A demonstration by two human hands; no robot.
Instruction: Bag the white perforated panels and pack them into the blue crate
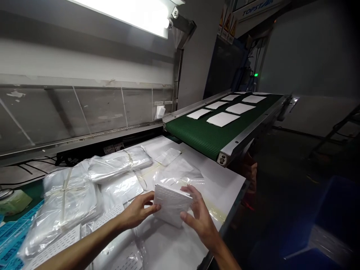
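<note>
Eight white panels [223,119] on the one conveyor belt [194,135], tho the far two barely show, plus two tied bundles of plastic bags [84,198], three warning signs [227,24], one lamp [135,13] and two hands [200,219].

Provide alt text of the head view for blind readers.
A person's left hand grips white panels by one edge above a white work surface, the right hand curved at their opposite side. Tied bundles of clear plastic lie to the left; beyond, white pieces rest on a green conveyor belt.

On my head-cam feed, L hand [139,210] and R hand [201,217] are bare, w/ slim fingers [147,197]; both forearms [92,240], at near side, are bare too.
</note>
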